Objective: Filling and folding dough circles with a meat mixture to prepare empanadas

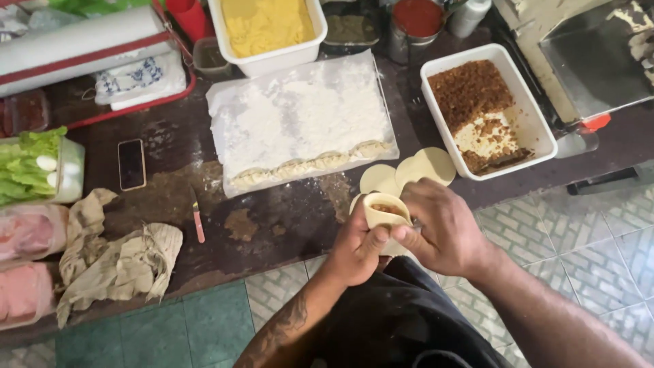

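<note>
From the head camera, the long roll (78, 42) of white wrap with a red stripe lies at the top left of the dark wooden table (170, 136), its length running left to right; just below it sits a white cloth (139, 78) with blue print. Two pink plastic-wrapped packs (26, 262) lie at the left edge, below a clear tub of lettuce (30, 163). A dark phone (131, 164) lies flat near the middle left, beside crumpled beige rags (116, 255) and a small red-handled knife (197, 218).

A white tub of yellow grated filling (267, 26) stands at the top centre. Below it a floured tray (300, 119), powdery and white, bears a row of sealed dumplings (310, 165) with crimped edges along its near side. To the right a white rectangular tub (538, 126) holds brown crumbly mince (470, 88), partly scooped away. Pale, smooth dough discs (419, 170) overlap on the table just in front of it.

The left hand (357, 249) cups a folded dough wrapper (385, 208), which sits above the table's near edge, its opening facing up and showing brown filling; its long axis runs roughly left to right. The right hand (446, 228) pinches the wrapper's right end between thumb and fingers. Both hands are closed on the wrapper.
</note>
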